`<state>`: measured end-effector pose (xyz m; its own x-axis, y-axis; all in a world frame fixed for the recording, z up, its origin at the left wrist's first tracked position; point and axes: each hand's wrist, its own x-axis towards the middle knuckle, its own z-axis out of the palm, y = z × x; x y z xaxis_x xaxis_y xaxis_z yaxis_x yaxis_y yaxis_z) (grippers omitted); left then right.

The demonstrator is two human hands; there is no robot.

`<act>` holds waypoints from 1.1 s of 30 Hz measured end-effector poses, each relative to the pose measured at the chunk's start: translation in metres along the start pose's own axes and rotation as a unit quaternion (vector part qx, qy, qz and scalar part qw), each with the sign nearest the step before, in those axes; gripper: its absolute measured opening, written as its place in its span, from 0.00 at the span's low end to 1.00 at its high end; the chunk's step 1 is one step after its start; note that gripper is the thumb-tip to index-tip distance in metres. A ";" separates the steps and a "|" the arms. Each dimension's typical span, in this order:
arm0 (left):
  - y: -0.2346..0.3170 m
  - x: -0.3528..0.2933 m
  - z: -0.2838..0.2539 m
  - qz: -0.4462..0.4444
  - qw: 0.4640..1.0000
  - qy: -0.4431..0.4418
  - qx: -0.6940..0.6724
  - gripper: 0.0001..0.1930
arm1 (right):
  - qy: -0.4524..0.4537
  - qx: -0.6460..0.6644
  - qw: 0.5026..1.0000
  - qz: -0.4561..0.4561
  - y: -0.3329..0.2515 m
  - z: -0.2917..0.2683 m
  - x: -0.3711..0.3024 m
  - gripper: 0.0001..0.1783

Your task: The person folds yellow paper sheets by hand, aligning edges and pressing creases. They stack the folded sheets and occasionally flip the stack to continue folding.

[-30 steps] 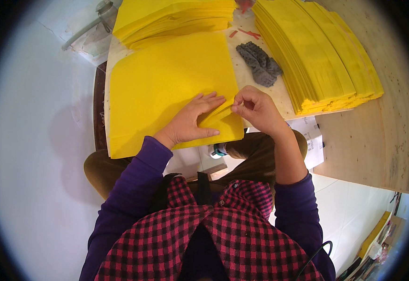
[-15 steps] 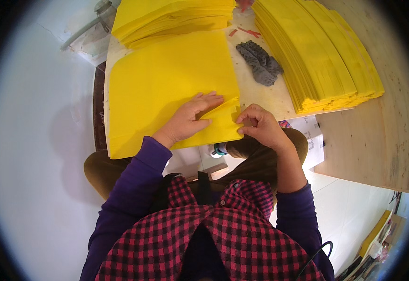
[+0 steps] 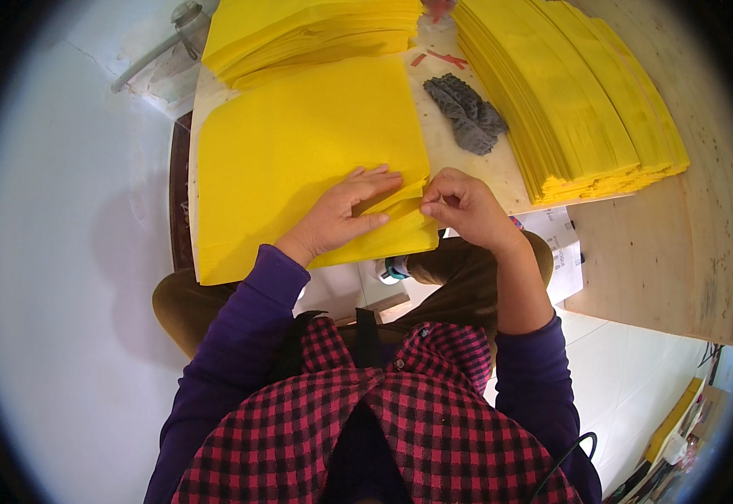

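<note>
left hand [image 3: 345,214] flat on yellow sheet [image 3: 299,151], right hand [image 3: 459,206] grip pinched shut on its edge

The right hand [image 3: 465,206] slid down the frame, along the edge of the yellow paper [image 3: 299,160]. It now pinches lower, near the corner.

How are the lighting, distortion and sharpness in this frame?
Head view: even, soft light; a faint shadow falls on the white floor; fisheye bends the yellow stack near the dark round rim; left hand, right hand and yellow sheet look sharp.
</note>
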<state>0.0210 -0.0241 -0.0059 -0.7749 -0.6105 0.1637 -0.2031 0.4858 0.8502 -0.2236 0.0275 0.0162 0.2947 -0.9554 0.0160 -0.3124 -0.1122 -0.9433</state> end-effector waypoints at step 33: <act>0.002 -0.001 0.000 -0.006 1.000 -0.001 -0.020 0.30 | -0.004 0.048 0.999 0.010 0.003 0.007 0.002 0.04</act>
<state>0.0215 -0.0227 -0.0043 -0.7734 -0.6153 0.1527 -0.1881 0.4527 0.8716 -0.2173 0.0274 0.0107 0.2974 -0.9547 -0.0056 -0.2298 -0.0658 -0.9710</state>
